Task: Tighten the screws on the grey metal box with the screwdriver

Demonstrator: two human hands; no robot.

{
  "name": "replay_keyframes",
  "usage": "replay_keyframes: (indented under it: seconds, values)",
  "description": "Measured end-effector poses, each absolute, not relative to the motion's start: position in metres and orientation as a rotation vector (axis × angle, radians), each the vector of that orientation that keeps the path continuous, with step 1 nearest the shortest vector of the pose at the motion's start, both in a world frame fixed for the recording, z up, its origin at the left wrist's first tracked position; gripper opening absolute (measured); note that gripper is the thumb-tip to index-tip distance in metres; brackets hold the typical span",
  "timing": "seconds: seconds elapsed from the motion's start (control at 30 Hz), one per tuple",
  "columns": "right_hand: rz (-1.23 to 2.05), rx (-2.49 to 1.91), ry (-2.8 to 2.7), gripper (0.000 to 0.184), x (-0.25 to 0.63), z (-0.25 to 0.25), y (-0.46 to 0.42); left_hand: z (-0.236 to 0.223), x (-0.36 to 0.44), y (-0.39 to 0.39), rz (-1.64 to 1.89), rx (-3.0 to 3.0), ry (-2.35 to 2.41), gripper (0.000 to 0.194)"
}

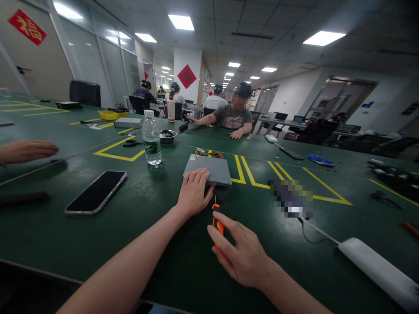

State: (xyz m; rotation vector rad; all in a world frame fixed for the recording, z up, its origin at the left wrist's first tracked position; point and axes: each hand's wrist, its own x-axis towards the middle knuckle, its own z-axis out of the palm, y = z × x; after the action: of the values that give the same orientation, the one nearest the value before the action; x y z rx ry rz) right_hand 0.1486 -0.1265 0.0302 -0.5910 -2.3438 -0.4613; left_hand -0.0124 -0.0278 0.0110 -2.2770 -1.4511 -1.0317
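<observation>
A grey metal computer power supply [216, 169] lies on the green table, a bundle of coloured wires [208, 153] at its far side. My left hand [194, 191] grips its near left corner, fingers over the top and thumb down by the front face. Between the fingers of my right hand [241, 249] is an orange and black screwdriver [219, 226]. Its shaft points away from me, with the tip at the front face of the power supply; whether it sits in a screw is too small to tell.
Left of the power supply stand a water bottle [152, 141] and a metal bowl [168, 136]; a phone [96, 192] lies nearer. On the right are a white power strip [376, 270] and a blurred-out device [290, 198]. Another person's hand [29, 151] rests at the left; a person [234, 115] sits opposite.
</observation>
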Motion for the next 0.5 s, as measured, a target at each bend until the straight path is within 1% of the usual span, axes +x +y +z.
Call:
replay_keyframes:
  seconds: [0.1,0.27,0.4,0.5]
  values:
    - [-0.394,-0.576,-2.243,0.022,0.1468,0.0262,-0.1242,0.0103,-0.0119,-0.0272,-1.035,-2.268,-1.454,0.039]
    - [-0.244,-0.584,-2.256,0.032,0.1448,0.027,-0.1234,0.009,-0.012,-0.0264,-1.048,-2.265,-1.441,0.039]
    - [-0.336,-0.607,-2.364,0.024,0.143,0.0317,-0.1273,0.0096,-0.0124,-0.0269,-1.047,-2.269,-1.433,0.039]
    - [-0.373,-0.595,-2.282,0.019,0.142,0.0289,-0.1254,0.0101,-0.0124,-0.0269,-1.043,-2.273,-1.435,0.039]
